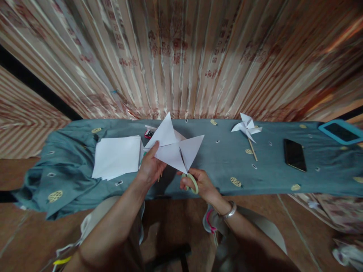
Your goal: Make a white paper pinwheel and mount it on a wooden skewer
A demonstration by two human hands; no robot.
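A white paper square (167,153) with slits running in from its corners is held up over the table by my left hand (150,166), the thumb on top and the fingers underneath. My right hand (198,183) has its fingers in the pale green handles of a pair of scissors (194,185). The scissor blades lie in the slit at the paper's near right corner, partly hidden by the paper. To the left of my left hand lies a stack of white paper (117,156).
A finished paper pinwheel on a stick (246,128) lies to the right, then a dark phone (295,155) and a blue-framed tablet (342,131). A small red and black object (149,133) sits behind the paper. A teal patterned cloth (224,166) covers the narrow table before a curtain (176,56).
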